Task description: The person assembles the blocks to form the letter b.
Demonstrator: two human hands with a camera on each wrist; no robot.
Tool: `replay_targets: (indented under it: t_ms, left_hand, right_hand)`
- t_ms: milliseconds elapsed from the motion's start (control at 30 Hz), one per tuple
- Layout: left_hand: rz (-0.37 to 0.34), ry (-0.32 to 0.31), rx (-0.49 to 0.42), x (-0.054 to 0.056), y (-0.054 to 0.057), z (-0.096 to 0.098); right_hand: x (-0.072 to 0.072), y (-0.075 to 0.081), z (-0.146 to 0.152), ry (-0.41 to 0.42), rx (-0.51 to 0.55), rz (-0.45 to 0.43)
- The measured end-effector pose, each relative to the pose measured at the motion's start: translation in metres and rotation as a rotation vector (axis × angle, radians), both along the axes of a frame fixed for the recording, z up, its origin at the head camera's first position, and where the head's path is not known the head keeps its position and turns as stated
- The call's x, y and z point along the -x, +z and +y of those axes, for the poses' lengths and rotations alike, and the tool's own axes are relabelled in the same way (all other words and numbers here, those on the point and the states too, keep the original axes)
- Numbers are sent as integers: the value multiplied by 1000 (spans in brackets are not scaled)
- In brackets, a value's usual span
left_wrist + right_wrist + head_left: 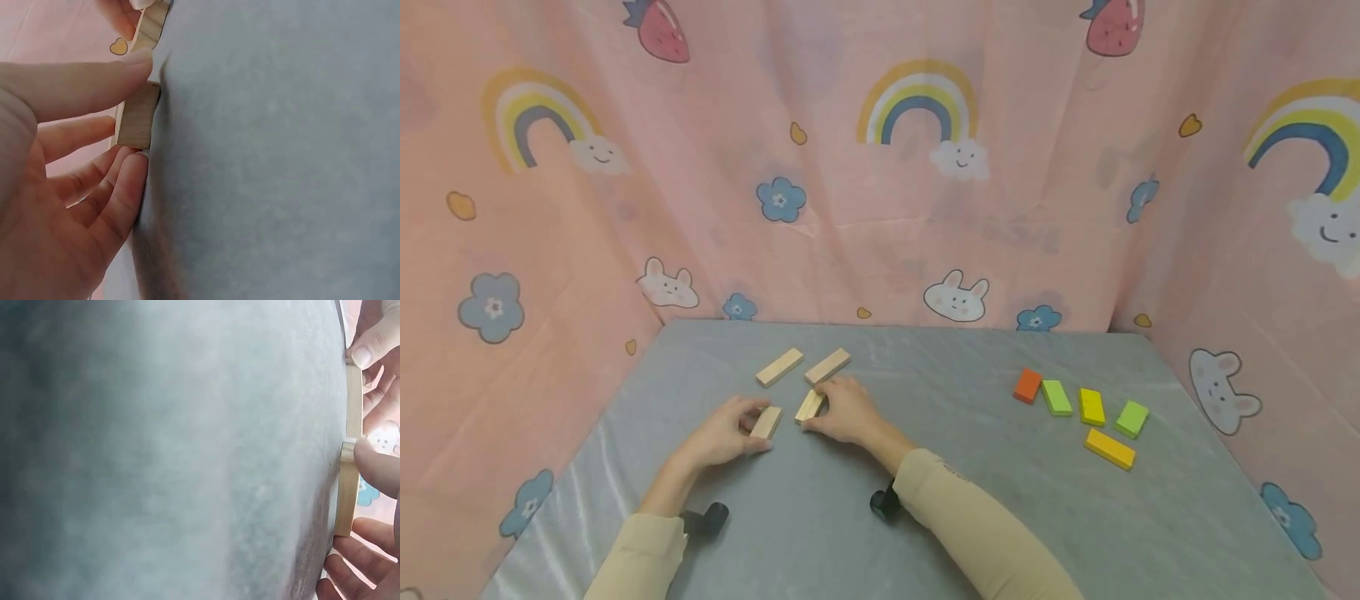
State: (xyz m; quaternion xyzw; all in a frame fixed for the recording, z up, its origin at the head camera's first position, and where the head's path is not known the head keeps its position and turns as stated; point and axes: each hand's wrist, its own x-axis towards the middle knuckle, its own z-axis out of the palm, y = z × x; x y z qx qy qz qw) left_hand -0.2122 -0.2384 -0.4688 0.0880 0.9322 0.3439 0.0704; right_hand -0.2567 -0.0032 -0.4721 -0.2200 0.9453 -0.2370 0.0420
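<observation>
On the grey counter (925,500), going from the left, the left hand (722,433) pinches a plain wooden block (766,422) between thumb and fingers; the left wrist view shows the thumb on one long face and the fingertips (134,172) under the other, with the block's end grain turned toward the camera. That block's long axis runs away from the person, tilted a little to the right, and it lies just past the hand's fingertips, so the left hand is the nearer one to it.

Just beside it, the right hand (844,410) grasps a second wooden block (810,405), fingers curled over its far end and the thumb against its side. This block lies nearly parallel to the first, close to it but apart, on the thumb side of the right hand.

Beyond both hands lie two more plain blocks (779,367), end on to each other's flank, both slanted up to the right and untouched.

Well apart, on the right of the counter, sit five coloured blocks (1092,407): orange, green, yellow and green in a row, with a longer yellow-orange one nearer the person.
</observation>
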Motion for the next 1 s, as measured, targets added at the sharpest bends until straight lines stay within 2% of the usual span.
replay_targets:
  t_ms: [233,500,1000]
  left_hand:
    - [-27,3,-8,2,-2,1]
    - [-1,19,-20,4,-1,3]
    - [11,-32,9,3,3,3]
  right_hand:
    - [0,1,4,18,7,-8]
    - [1,6,14,64,88,-73]
    - [-15,19,44,78,140,-157]
